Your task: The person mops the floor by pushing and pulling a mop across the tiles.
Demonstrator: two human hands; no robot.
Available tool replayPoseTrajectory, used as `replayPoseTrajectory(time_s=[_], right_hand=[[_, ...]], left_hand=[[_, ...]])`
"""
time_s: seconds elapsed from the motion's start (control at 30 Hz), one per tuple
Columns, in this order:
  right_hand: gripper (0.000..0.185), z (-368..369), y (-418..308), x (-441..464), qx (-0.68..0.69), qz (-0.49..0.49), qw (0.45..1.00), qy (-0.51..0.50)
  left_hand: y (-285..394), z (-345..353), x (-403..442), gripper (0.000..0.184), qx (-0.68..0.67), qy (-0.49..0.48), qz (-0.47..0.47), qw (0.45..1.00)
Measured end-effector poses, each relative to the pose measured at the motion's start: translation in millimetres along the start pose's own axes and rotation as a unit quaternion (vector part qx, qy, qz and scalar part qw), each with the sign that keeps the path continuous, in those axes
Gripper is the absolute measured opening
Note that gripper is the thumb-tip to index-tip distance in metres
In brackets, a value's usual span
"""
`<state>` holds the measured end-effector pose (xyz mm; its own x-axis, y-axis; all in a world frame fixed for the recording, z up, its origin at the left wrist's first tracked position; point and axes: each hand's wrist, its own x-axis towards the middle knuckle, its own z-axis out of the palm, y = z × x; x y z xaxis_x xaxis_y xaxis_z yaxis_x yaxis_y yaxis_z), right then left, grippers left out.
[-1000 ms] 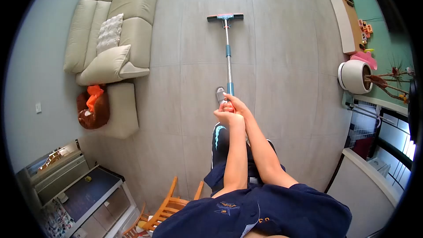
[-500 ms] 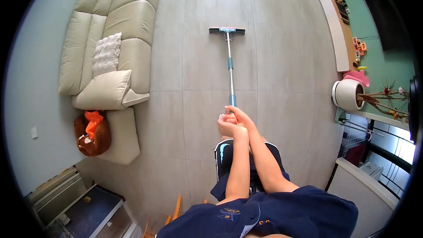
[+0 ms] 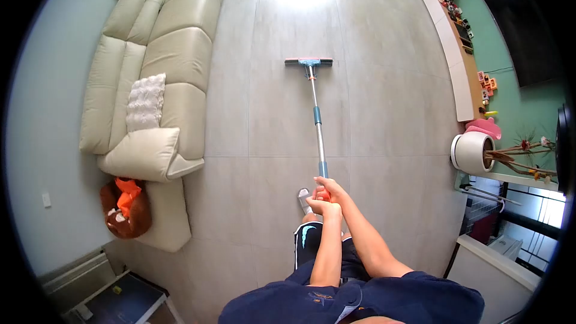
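Note:
A long-handled sponge mop point(image 3: 320, 138) reaches forward from my hands, its metal pole fitted with blue grips. Its wide mop head point(image 3: 309, 62), blue with a pink and dark strip, rests on the grey tiled floor. My right hand point(image 3: 329, 188) is closed around the handle just below the lower blue grip. Close behind it, my left hand point(image 3: 324, 206) is also closed at the handle's end, its fingers partly hidden. A slippered foot point(image 3: 305, 199) shows beside my hands.
A cream sofa point(image 3: 183, 54) with cushions lines the left side, with a brown plush toy point(image 3: 126, 210) at its near end. On the right stand a low cabinet point(image 3: 447, 54) and a white plant pot point(image 3: 474, 152). A dark-topped table point(image 3: 123, 300) is at lower left.
The view has shifted, so the room sits lower in the picture. Against the floor tiles, the mop head has slid slightly forward. The slippered foot shows more clearly beside my hands.

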<state>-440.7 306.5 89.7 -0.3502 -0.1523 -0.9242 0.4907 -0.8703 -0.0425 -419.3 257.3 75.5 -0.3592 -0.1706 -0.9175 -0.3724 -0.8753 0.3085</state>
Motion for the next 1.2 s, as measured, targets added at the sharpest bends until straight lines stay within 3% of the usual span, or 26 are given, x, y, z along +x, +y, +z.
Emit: replayPoseTrajectory(time_s=[0.1,0.2,0.5,0.57,0.77,0.93,1.2], right_hand=[[0.020,7,-18,13,0.009,0.006,0.999,-0.042],[0.014,10,-45,25,-0.040,0.001,0.999,-0.002],[0.019,50,-138,51,0.022,0.025,0.999,0.001],[0.020,72,-165,43,0.021,0.009,0.999,0.023],[0.023,102,-279,87,-0.002,0.016,0.999,-0.032],[0.021,114,-389,86,-0.025,-0.031,0.999,0.003],[0.022,161,-485,105,0.010,-0.050,0.998,-0.031]], left_hand=[[4,33,-7,0.020,0.030,0.062,0.021,0.997],[-8,59,4,0.018,0.007,0.087,-0.002,0.996],[-31,156,34,0.015,0.039,0.098,-0.005,0.994],[-36,170,46,0.014,0.020,0.056,-0.001,0.998],[-64,304,62,0.013,0.048,0.055,0.039,0.997],[-117,407,55,0.011,0.054,0.037,0.017,0.998],[-128,516,55,0.006,0.085,0.009,0.036,0.996]])
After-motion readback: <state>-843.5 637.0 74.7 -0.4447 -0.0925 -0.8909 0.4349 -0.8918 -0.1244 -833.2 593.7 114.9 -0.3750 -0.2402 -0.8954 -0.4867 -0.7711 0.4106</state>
